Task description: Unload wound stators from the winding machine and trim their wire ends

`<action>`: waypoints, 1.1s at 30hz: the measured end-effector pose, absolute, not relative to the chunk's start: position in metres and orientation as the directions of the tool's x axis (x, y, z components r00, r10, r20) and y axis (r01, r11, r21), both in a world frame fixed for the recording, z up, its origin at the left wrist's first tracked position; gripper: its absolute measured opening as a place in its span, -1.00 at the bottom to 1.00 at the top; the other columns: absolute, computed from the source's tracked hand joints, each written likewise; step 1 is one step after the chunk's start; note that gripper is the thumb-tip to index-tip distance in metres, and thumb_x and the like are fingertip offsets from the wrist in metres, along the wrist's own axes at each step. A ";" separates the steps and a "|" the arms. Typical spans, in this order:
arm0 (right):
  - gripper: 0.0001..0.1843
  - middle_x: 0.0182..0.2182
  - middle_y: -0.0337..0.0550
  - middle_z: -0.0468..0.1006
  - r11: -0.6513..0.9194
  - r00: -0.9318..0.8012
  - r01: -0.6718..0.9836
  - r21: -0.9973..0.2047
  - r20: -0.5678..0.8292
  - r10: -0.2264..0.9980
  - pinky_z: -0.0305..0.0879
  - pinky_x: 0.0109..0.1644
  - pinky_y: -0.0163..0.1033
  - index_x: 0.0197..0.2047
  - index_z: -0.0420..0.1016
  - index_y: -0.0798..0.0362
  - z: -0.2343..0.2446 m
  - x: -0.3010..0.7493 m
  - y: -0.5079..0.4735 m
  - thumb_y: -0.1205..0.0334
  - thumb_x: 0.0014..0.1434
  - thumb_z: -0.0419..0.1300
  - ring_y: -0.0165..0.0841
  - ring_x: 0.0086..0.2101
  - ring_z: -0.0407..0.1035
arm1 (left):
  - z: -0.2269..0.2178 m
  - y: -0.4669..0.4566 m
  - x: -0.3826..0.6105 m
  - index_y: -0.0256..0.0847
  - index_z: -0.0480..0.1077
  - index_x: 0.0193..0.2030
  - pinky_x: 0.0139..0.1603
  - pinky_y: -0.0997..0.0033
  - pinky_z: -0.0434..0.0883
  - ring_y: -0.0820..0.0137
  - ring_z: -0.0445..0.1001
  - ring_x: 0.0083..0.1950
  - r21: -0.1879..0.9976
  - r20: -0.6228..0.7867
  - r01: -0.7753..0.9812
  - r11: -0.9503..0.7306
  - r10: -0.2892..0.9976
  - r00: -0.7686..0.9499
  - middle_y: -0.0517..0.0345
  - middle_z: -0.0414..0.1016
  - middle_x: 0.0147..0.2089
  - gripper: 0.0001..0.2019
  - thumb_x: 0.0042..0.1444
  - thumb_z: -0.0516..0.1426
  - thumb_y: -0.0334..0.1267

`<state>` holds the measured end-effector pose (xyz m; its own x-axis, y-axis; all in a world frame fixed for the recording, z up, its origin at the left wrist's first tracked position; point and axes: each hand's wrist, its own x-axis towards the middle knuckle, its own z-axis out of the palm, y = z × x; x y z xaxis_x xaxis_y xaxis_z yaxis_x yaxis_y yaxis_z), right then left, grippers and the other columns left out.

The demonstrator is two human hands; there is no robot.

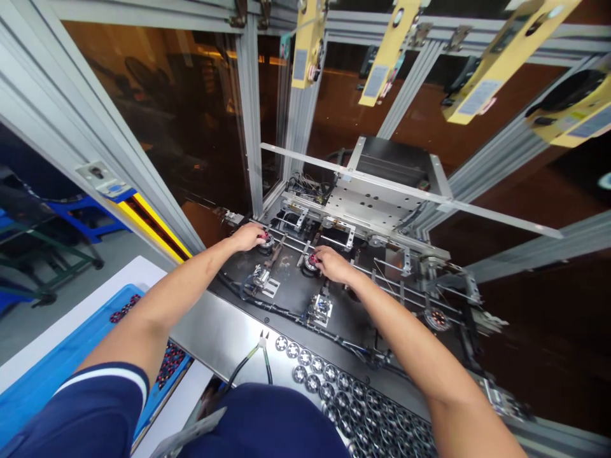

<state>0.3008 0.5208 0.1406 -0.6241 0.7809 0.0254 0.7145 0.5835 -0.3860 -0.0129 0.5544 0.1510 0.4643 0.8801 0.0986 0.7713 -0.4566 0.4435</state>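
Observation:
Inside the machine, my left hand [249,236] pinches a small red-and-black round part [263,236] at a round metal holder [267,245]. My right hand [334,263] has its fingers closed on a similar red-and-black part [314,259] at a second round holder [310,267]. The fingers partly cover both parts. A third round station, farther right, carries a part with copper-coloured winding [436,318]. Small metal clamp fixtures [321,309] sit on the dark plate in front of the holders.
Cutting pliers [261,346] and many round metal cups [329,372] lie on the metal ledge before me. At left, a blue tray [102,324] holds red-and-black parts. Yellow arms [382,67] hang overhead; a metal bar [401,187] crosses behind my hands.

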 end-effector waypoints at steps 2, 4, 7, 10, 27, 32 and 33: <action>-0.83 0.08 0.03 0.45 0.597 -0.626 0.685 -0.417 0.082 0.776 0.34 0.17 0.08 -0.08 0.48 0.13 0.160 0.298 0.501 0.24 0.31 0.18 -0.18 0.07 0.38 | 0.158 0.526 -0.021 -0.26 0.42 0.05 0.17 -0.01 0.40 0.18 0.43 0.16 0.501 0.176 0.766 -0.403 0.914 0.367 -0.07 0.42 0.17 -0.69 0.27 0.13 -0.13; -0.87 0.13 0.11 0.39 0.627 -0.642 0.635 -0.451 0.143 0.753 0.30 0.23 0.05 -0.14 0.47 0.13 0.177 0.294 0.467 0.29 0.34 0.11 -0.17 0.13 0.33 | 0.162 0.482 -0.037 -0.27 0.46 0.00 0.22 0.10 0.36 0.18 0.40 0.21 0.569 0.230 0.740 -0.358 0.933 0.275 -0.11 0.40 0.21 -0.68 0.30 0.07 -0.08; -0.85 0.21 0.10 0.31 0.688 -0.699 0.533 -0.492 0.202 0.686 0.28 0.27 0.01 -0.08 0.41 0.08 0.182 0.274 0.398 0.25 0.37 0.05 -0.21 0.21 0.24 | 0.150 0.401 -0.064 -0.25 0.49 -0.04 0.09 0.28 0.46 0.24 0.50 0.11 0.649 0.200 0.704 -0.288 0.957 0.208 -0.07 0.50 0.10 -0.64 0.31 0.02 -0.04; -0.85 0.16 0.07 0.39 0.739 -0.779 0.443 -0.506 0.190 0.598 0.34 0.23 -0.08 -0.08 0.42 0.08 0.148 0.236 0.339 0.28 0.34 0.08 -0.23 0.18 0.28 | 0.117 0.331 -0.083 -0.25 0.52 -0.18 -0.15 0.35 0.52 0.31 0.59 -0.16 0.659 0.090 0.729 -0.185 0.982 0.167 0.01 0.60 -0.14 -0.67 0.31 0.03 -0.06; -0.72 0.11 0.09 0.48 0.744 -0.730 0.582 -0.328 0.193 0.656 0.32 0.27 0.00 0.05 0.47 0.11 0.117 0.220 0.320 0.33 0.30 0.11 -0.17 0.20 0.28 | 0.045 0.288 -0.077 -0.28 0.43 -0.08 0.02 0.09 0.48 0.24 0.51 -0.02 0.419 -0.003 0.906 -0.058 0.998 0.066 0.01 0.52 -0.06 -0.77 0.21 0.19 -0.19; -0.69 0.12 0.15 0.46 0.484 -0.444 0.854 -0.189 0.216 0.869 0.23 0.31 0.16 0.04 0.51 0.06 0.186 0.393 0.323 0.22 0.31 0.06 -0.04 0.17 0.29 | 0.128 0.315 -0.067 -0.15 0.39 -0.07 0.05 0.07 0.46 0.09 0.53 -0.01 0.421 0.054 0.871 -0.252 0.966 0.253 -0.05 0.54 -0.03 -0.70 0.12 0.23 -0.09; -0.69 0.09 0.18 0.48 0.414 -0.381 0.896 -0.161 0.200 0.903 0.26 0.28 0.18 0.02 0.53 0.08 0.194 0.424 0.326 0.22 0.30 0.06 -0.01 0.13 0.33 | 0.151 0.329 -0.054 -0.13 0.36 -0.02 0.12 0.10 0.43 0.11 0.50 0.07 0.425 0.079 0.849 -0.312 0.948 0.309 -0.05 0.52 0.05 -0.68 0.15 0.19 -0.04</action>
